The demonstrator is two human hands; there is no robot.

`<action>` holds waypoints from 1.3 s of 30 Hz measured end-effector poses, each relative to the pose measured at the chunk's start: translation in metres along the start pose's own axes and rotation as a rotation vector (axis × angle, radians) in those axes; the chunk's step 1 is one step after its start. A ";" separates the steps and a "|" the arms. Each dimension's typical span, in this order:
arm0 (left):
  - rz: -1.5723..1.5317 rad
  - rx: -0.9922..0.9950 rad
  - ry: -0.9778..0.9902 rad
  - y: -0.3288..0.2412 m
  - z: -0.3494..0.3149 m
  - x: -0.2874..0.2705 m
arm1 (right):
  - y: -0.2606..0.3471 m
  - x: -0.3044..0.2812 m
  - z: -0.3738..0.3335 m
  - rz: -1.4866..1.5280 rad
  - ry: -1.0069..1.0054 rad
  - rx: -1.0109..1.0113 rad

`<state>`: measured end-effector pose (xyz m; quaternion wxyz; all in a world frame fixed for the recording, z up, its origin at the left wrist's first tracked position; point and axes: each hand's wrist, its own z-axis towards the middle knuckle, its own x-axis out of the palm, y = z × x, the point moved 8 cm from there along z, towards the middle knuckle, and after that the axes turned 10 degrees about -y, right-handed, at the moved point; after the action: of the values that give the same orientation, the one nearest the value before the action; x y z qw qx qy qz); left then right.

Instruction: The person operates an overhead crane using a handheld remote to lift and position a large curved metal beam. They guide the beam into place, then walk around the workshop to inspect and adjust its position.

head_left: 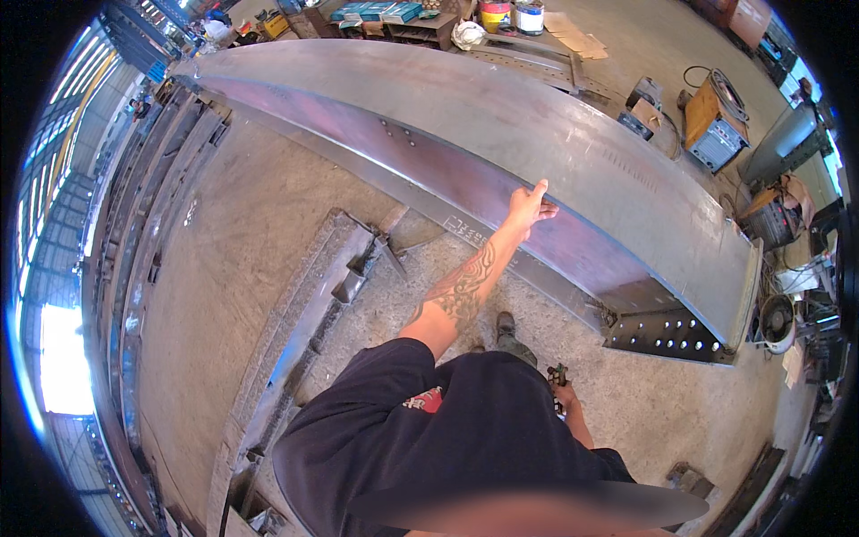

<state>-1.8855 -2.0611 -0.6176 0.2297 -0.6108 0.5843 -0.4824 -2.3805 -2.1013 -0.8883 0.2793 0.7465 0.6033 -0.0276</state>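
A long steel I-beam (617,170) runs from the far left to the right in front of me, bowed by the lens. My left hand (530,213) is at the near edge of its upper flange, the thumb over the edge and the fingers curled just below it. Low beside my right leg, my right hand (565,395) is closed round a small dark tool (557,374) with metal parts; its kind is too small to make out. Rows of bolt holes pierce a dark end plate (667,335) at the beam's right end.
A rusty steel section (300,313) lies on the concrete floor (215,233) to my left. More long beams (125,295) stretch along the far left. Beyond the beam stand an orange and blue welding machine (716,125), paint buckets (528,18) and a round fan (777,318).
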 end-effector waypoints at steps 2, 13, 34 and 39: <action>0.001 -0.005 -0.008 -0.002 -0.006 0.004 | -0.006 0.002 0.006 -0.035 -0.014 -0.053; 0.020 -0.024 0.025 0.003 -0.009 0.005 | -0.028 0.003 0.036 -0.007 -0.072 -0.069; -0.013 -0.038 0.040 0.004 -0.012 0.004 | -0.017 -0.017 0.021 -0.018 -0.176 0.027; -0.010 -0.043 0.066 0.001 -0.015 0.006 | -0.025 -0.021 0.033 -0.128 -0.184 0.012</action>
<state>-1.8995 -2.0626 -0.6099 0.1947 -0.6021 0.5989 -0.4908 -2.3988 -2.1320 -0.9177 0.3268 0.7025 0.6213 -0.1174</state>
